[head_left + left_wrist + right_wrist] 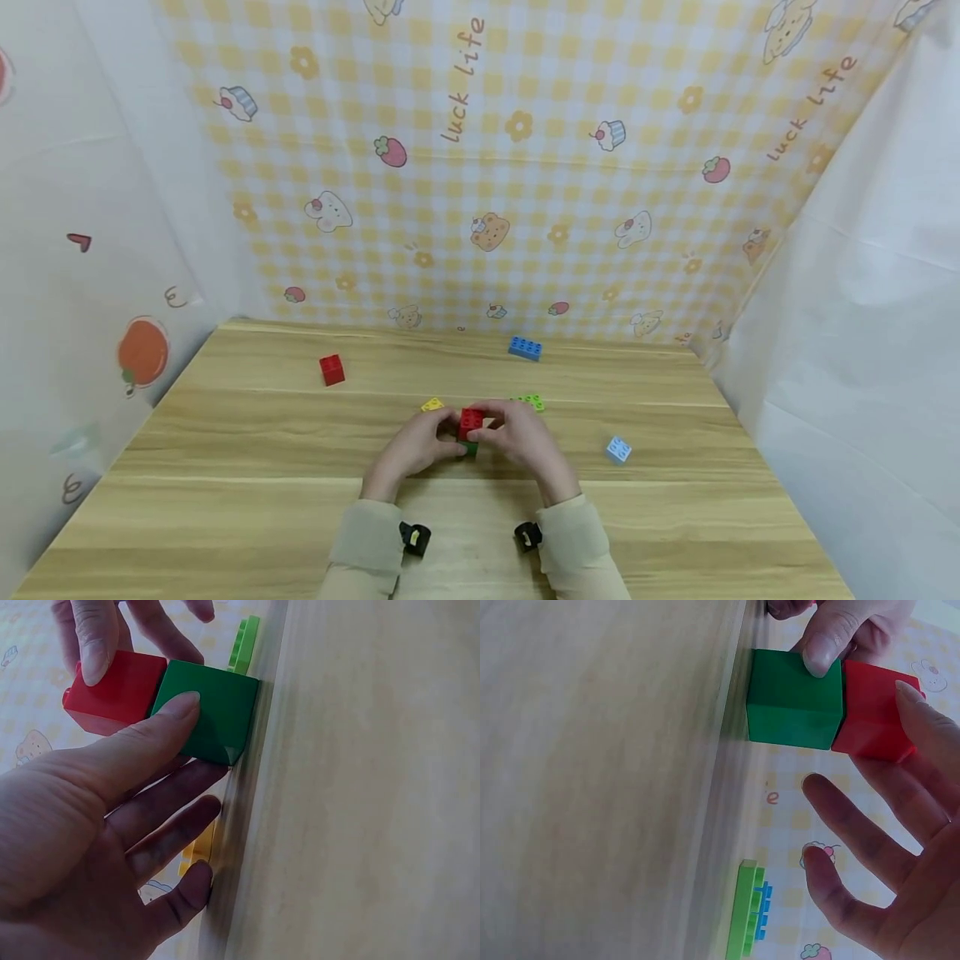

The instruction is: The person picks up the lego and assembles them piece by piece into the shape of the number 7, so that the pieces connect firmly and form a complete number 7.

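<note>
A red building block (pixel 471 421) sits right on top of a dark green block (pixel 469 448), with a thin seam between them. My left hand (pixel 416 446) pinches the green block (pixel 210 712) from its side, thumb across one face. The red block (pixel 874 712) is pinched by my right hand (pixel 521 437), its thumb (pixel 922 712) on one face and fingers behind. In the right wrist view the other fingers of that hand spread away from the blocks. The green block's base stands at the wooden tabletop (pixel 360 787).
Behind the left hand lies a yellow block (pixel 432 404); behind the right, a lime green block (pixel 531 402). A blue block (pixel 525 348) stands at the back, a second red block (pixel 332 370) back left, a light blue block (pixel 618 450) to the right. Patterned cloth (pixel 487 167) hangs behind.
</note>
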Motion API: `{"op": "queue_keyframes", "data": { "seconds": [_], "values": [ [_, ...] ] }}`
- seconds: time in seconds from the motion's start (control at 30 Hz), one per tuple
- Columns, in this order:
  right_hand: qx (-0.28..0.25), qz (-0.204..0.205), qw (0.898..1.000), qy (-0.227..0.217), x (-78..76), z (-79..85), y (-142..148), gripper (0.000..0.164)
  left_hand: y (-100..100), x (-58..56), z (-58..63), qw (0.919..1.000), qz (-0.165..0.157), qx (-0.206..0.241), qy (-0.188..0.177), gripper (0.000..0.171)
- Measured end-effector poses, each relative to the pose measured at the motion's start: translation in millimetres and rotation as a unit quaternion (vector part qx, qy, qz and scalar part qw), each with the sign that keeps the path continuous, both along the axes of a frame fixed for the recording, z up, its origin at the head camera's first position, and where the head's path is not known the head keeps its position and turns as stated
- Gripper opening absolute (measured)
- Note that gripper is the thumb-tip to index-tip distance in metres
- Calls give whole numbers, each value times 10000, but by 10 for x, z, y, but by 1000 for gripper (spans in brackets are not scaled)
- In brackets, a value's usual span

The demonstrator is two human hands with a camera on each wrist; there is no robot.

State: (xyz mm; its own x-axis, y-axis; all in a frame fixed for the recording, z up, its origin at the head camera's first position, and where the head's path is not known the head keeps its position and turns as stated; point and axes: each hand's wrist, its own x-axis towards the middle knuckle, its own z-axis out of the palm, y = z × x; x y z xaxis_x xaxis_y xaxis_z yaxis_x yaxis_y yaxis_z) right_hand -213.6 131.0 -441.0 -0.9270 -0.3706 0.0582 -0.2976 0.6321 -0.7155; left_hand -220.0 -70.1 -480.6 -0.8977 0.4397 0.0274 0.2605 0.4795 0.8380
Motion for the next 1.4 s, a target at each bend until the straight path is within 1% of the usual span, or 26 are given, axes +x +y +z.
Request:
{"op": "queue_keyframes", "data": {
  "seconds": [0.2, 0.33, 0.47, 0.6, 0.73, 0.83, 0.97, 1.07, 1.17, 1.23, 1.4],
  "values": [
    [21, 82, 9999, -136, 5, -15, -25, 30, -19, 47, 4, 10000, 39, 2, -34, 27],
    [38, 110, 9998, -187, 15, -13, -36, 30, -27, 59, -20, 9999, 46, 66, -61, 26],
    [-19, 32, 9996, -282, 19, -18, -34, 31, -28, 62, -29, 9999, 71, 119, -85, 26],
    [-248, -93, 9985, -478, 14, -50, -20, 32, -23, 75, -28, 9999, 60, 130, -31, 27],
    [-425, -129, 9972, -605, 10, -76, -8, 33, -16, 74, -36, 9999, 88, 139, -27, 27],
    [-479, -142, 9968, -623, 5, -81, 0, 33, -10, 65, -43, 9998, 95, 151, -24, 27],
    [-458, -173, 9965, -676, -3, -70, 0, 32, -8, 57, -37, 9999, 21, 163, 23, 27],
    [-472, -158, 9963, -703, -16, -54, -8, 31, -11, 48, -16, 9998, 12, 192, 65, 27],
    [-598, -88, 9956, -718, -29, -44, -10, 29, -10, 43, 11, 9998, 47, 173, 74, 27],
    [-720, -17, 9944, -767, -32, -51, 1, 29, -4, 45, 21, 9999, 41, 78, 103, 28],
    [-787, 96, 9936, -803, -40, -69, 49, 32, 22, 41, 22, 10000, -14, -43, 86, 30]
  ]
}}
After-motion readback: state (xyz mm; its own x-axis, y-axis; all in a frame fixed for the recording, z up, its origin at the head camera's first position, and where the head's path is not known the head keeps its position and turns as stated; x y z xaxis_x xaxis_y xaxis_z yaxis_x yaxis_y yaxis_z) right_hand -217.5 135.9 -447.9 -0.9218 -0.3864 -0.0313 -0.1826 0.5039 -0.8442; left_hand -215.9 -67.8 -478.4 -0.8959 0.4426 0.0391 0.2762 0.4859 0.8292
